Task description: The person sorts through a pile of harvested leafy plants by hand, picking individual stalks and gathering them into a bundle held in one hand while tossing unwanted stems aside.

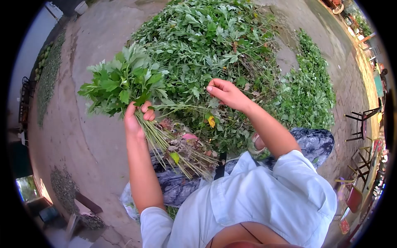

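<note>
My left hand (136,120) is wrapped round a thick bunch of leafy green stems (124,84). Leaves fan out above the fist, while bare stalks and dry, withered leaves hang below it towards my lap. To the right, my right hand (225,94) has its fingers curled with thumb and forefinger together, above the big heap of cut leafy plants (186,45). Whether a stem or leaf is pinched there I cannot make out. One loose stem (186,106) reaches from the bunch towards the right, just below the right hand.
A second strip of cut greens (308,87) lies right of the heap. Patterned cloth (178,186) covers my legs. Chairs (362,122) stand at the right, and a white bucket (81,7) is at the far left. Small dark plant bits (66,186) lie on the concrete floor.
</note>
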`<action>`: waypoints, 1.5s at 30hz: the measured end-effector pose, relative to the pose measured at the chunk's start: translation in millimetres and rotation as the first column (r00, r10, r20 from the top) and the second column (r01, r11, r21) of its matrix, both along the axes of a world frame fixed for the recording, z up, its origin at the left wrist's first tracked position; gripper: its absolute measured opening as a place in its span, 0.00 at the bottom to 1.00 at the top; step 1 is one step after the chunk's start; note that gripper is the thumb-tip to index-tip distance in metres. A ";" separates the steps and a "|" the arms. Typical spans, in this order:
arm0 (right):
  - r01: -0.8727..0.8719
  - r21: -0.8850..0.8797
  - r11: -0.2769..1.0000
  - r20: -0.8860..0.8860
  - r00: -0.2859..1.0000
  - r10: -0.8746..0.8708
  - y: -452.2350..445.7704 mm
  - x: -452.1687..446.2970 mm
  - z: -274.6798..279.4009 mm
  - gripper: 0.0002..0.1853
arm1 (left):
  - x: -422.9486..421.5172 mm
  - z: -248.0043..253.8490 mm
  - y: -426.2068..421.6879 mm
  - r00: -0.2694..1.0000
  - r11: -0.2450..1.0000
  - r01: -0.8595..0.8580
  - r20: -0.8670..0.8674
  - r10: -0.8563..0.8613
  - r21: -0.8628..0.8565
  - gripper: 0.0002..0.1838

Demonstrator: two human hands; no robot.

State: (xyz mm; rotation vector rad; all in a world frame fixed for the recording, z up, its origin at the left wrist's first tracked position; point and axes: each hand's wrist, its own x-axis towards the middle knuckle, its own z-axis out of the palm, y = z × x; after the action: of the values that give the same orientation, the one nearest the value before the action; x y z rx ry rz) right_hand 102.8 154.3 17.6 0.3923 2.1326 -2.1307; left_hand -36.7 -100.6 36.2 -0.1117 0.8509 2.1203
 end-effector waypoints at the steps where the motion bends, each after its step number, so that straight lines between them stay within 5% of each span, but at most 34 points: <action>1: -0.004 -0.002 1.000 -0.001 1.000 0.004 -2.2 -2.4 3.4 0.11 | 0.5 1.0 0.4 1.000 1.000 -0.004 -0.001 0.004 -0.002 0.07; 4: -0.073 0.010 0.997 0.043 0.996 0.072 -2.0 -10.0 -1.4 0.09 | 1.6 2.1 1.4 1.000 1.000 0.013 0.006 -0.013 0.018 0.08; 6: -0.316 0.233 0.920 -0.075 0.937 0.341 2.6 -19.2 -20.3 0.13 | 1.3 1.9 2.4 0.998 0.996 0.058 0.000 -0.058 0.061 0.08; 12: -0.615 -0.018 0.788 -0.019 0.788 0.615 -7.9 -26.8 -56.2 0.18 | 1.6 4.7 4.0 0.998 0.995 0.065 0.000 -0.065 0.074 0.08; 14: -0.617 0.306 0.725 -0.220 0.695 0.684 -13.3 -24.0 -54.6 0.18 | 3.8 7.5 5.0 0.999 0.997 0.049 0.010 -0.050 0.051 0.08; 19: -0.578 0.200 0.791 -0.265 0.746 0.611 -22.1 -24.1 -40.0 0.11 | 1.6 2.9 3.1 0.998 0.997 0.057 0.015 -0.058 0.048 0.09; 21: -0.600 -0.193 0.776 -0.020 0.793 0.608 -23.9 -23.9 -34.2 0.08 | 0.4 0.5 1.3 0.998 0.994 0.064 0.023 -0.067 0.085 0.09; 22: -0.601 -0.193 0.776 -0.020 0.793 0.609 -25.1 -23.4 -37.0 0.08 | -0.4 -0.3 0.2 0.998 0.994 0.064 0.023 -0.066 0.085 0.09; 26: -0.134 -0.422 0.897 -0.135 0.987 0.084 -26.6 -22.7 -53.2 0.07 | -0.5 0.8 -1.2 0.998 0.994 0.062 0.026 -0.064 0.086 0.09; 28: 0.267 -0.695 0.668 0.013 0.933 -0.359 -24.5 -25.8 -61.2 0.07 | -0.7 1.4 -0.9 0.998 0.997 0.056 0.018 -0.057 0.059 0.08; 30: 0.407 -0.821 0.401 0.065 0.764 -0.642 -11.3 -30.9 -81.1 0.07 | -0.6 0.1 -1.1 0.998 0.996 0.060 0.015 -0.061 0.066 0.08; 32: 0.592 -0.742 0.316 0.216 0.656 -0.723 5.9 -24.7 -88.4 0.06 | -0.8 -1.9 -2.9 0.999 0.998 0.037 0.025 -0.038 0.060 0.08; 35: 0.508 -0.739 0.442 0.149 0.763 -0.629 27.7 -2.9 -72.1 0.06 | -0.5 -1.2 -3.4 1.000 1.000 -0.001 0.015 0.001 0.024 0.08; 38: 0.362 -0.838 0.409 0.102 0.839 -0.534 47.3 21.9 -59.2 0.11 | -0.1 -3.3 -3.0 0.999 0.999 -0.043 0.000 0.043 -0.033 0.08; 41: 0.317 -0.626 0.712 -0.087 0.879 -0.468 45.7 49.1 -38.9 0.11 | -1.2 -4.6 -2.4 0.997 0.995 -0.073 0.000 0.073 -0.064 0.07; 42: 0.317 -0.626 0.713 -0.087 0.880 -0.467 36.7 53.5 -27.6 0.11 | -1.3 -4.8 -2.4 0.997 0.995 -0.075 0.002 0.076 -0.070 0.07; 43: 0.227 -0.227 0.947 -0.217 0.936 -0.277 24.1 55.3 -14.4 0.11 | -1.3 -4.9 -2.2 0.997 0.995 -0.075 0.003 0.075 -0.070 0.07; 44: 0.102 0.225 0.969 -0.244 0.969 -0.045 12.2 55.9 -2.1 0.13 | -1.0 -4.7 -1.5 0.997 0.994 -0.077 0.011 0.078 -0.079 0.07; 45: 0.035 0.434 0.900 -0.244 0.966 0.080 -0.1 53.1 9.9 0.15 | -0.9 -4.3 -0.4 0.997 0.993 -0.077 0.019 0.079 -0.086 0.07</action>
State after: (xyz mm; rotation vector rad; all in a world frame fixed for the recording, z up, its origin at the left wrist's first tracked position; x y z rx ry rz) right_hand 155.9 154.2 27.6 0.1219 2.7521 -1.7532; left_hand -37.6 -101.0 31.9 -0.2157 0.9374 2.1512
